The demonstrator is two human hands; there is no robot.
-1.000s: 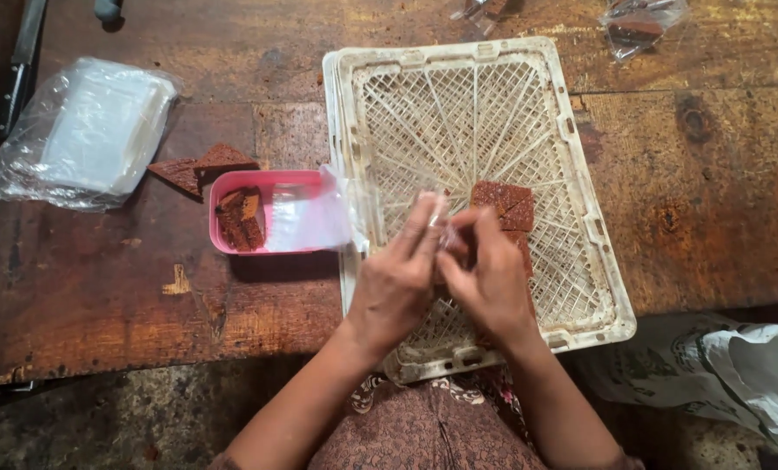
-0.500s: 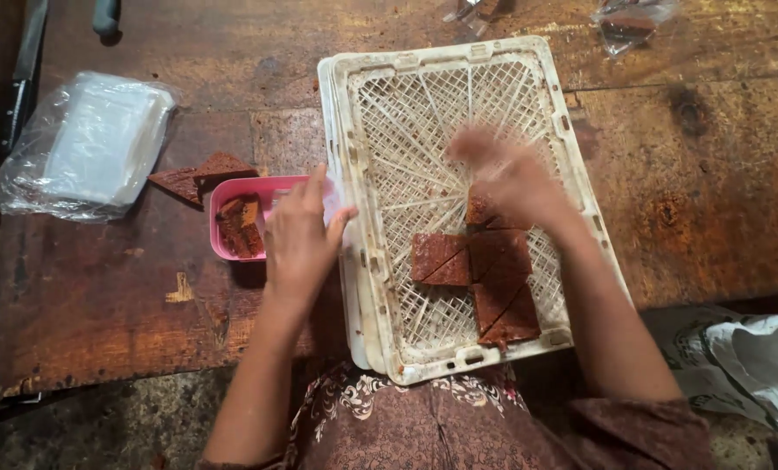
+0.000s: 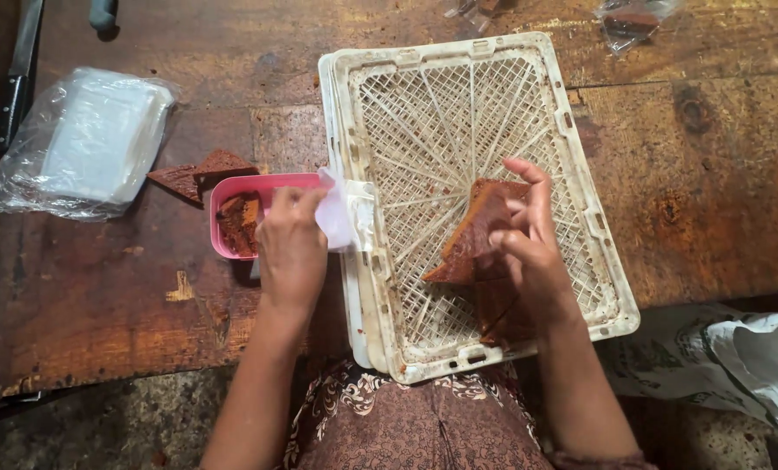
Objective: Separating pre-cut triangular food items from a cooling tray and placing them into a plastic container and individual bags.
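My right hand holds a flat brown slab tilted up on edge over the white lattice tray. More brown slabs lie in the tray under that hand. My left hand rests over the pink container and pinches a small clear plastic sheet at the tray's left rim. Brown pieces sit inside the pink container.
A stack of clear plastic sheets in a bag lies at the left on the worn wooden table. Two brown scraps lie behind the pink container. Small plastic wrappers sit at the far edge, and a knife at far left.
Both hands were together over the tray a second ago. The left hand moved left to the pink container with a plastic sheet; the right hand picked up a brown slab and tilted it.
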